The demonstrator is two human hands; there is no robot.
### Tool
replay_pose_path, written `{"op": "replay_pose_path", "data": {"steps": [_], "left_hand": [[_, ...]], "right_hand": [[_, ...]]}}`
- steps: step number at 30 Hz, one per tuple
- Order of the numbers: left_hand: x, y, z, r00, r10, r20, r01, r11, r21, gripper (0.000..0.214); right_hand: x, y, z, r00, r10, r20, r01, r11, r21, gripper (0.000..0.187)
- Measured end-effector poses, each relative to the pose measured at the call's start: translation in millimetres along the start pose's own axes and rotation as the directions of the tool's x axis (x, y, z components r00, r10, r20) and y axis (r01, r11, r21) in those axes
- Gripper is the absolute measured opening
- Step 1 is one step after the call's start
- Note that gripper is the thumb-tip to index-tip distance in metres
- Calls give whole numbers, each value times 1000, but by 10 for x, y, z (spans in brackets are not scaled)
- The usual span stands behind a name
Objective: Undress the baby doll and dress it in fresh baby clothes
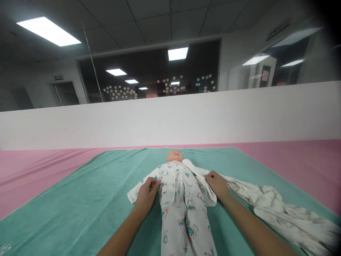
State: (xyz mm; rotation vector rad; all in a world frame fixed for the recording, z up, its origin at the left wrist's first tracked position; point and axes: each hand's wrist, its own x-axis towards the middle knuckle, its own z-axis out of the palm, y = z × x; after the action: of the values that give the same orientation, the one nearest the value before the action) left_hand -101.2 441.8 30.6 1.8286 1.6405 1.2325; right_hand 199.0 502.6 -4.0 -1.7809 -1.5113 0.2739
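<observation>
The left hand (146, 195) pinched the doll's (175, 155) white pajamas (170, 181) shut between its fingers (153, 184); the right hand (217, 185) gripped the opposite front edge.

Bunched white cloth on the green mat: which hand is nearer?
Right. The right hand is just left of the bunched white cloth, at the edge of the baby doll's white printed suit. The left hand is farther, on the suit's far side.
</observation>
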Motion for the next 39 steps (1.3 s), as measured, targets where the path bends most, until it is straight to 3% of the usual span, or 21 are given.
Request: {"op": "replay_pose_path", "data": {"steps": [3, 7, 10, 14, 16, 17, 19, 21, 24, 27, 30, 32, 34, 36, 39], "left_hand": [[-51, 54, 28, 991, 132, 3, -132, 991, -27, 26], [-192, 188, 97, 909, 411, 65, -414, 910, 29, 27], [-291, 272, 159, 892, 432, 131, -448, 883, 137, 39], [-328, 333, 245, 939, 332, 84, -343, 919, 196, 43], [-290, 322, 241, 960, 276, 41, -278, 942, 188, 32], [-253, 298, 212, 972, 235, 16, -233, 954, 188, 28], [-144, 199, 85, 992, 109, -59, -95, 974, 206, 27], [-1, 26, -126, 984, -55, -171, 96, 965, 244, 30], [197, -309, -475, 923, -235, -304, 328, 894, 304, 35], [290, -565, -625, 897, -280, -342, 406, 826, 390, 43], [288, -629, -491, 943, -117, -312, 252, 863, 438, 47], [264, -598, -320, 978, 49, -202, 49, 890, 453, 43], [243, -559, -159, 984, 165, -64, -115, 872, 476, 44], [236, -541, -53, 978, 205, 44, -196, 821, 536, 50], [254, -556, -19, 984, 158, 81, -174, 770, 614, 55]], "right_hand": [[111, 209, -106, 994, 22, -108, -35, 992, -121, 8], [130, 369, -201, 977, 32, -211, -75, 977, -201, 27], [107, 351, -240, 957, -107, -268, 39, 968, -248, 35], [-55, 37, -200, 863, -419, -282, 361, 903, -235, 32], [-201, -178, -106, 832, -517, -202, 509, 856, -95, 28], [-276, -271, -47, 839, -525, -146, 533, 846, 19, 28], [-393, -394, 63, 880, -474, -5, 458, 848, 268, 35], [-439, -421, 128, 909, -399, 122, 316, 848, 425, 40], [-386, -358, 139, 922, -320, 219, 192, 867, 461, 47], [-312, -300, 137, 931, -285, 230, 163, 885, 436, 50], [-303, -282, 159, 939, -273, 210, 166, 892, 419, 49], [-327, -293, 151, 946, -267, 185, 170, 892, 420, 47], [-358, -348, 102, 954, -257, 151, 169, 884, 436, 43], [-373, -474, 28, 964, -242, 114, 165, 874, 456, 41], [-314, -808, -31, 954, -282, 102, 217, 883, 415, 40]]}}
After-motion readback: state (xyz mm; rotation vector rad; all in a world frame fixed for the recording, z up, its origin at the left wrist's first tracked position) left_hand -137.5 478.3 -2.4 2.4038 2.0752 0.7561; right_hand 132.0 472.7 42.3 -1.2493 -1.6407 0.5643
